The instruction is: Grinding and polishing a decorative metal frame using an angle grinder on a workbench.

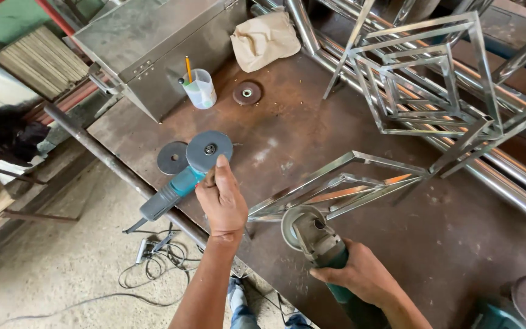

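Head view over a rusty steel tabletop [312, 140]. The right hand [360, 277] is closed around the body of a teal grinder [318, 240], whose guarded disc meets the near corner of a polished square-tube frame [342, 183] lying flat, apparently so the tabletop supports it. The left hand [220, 198] reaches to a second grinder [181, 183] lying at the tabletop's edge, disc face up; its fingers curl at the head, but whether they grip it cannot be told. A loose disc [173, 157] lies touching that grinder, a worn brown disc [247, 93] farther back. A clear cup [201, 89] holding a pencil stands beside a steel box [153, 42]; a crumpled tan paper bag [265, 39] lies behind. Finished frames [433, 79] rest on steel pipes [506, 176]. No labels are legible.
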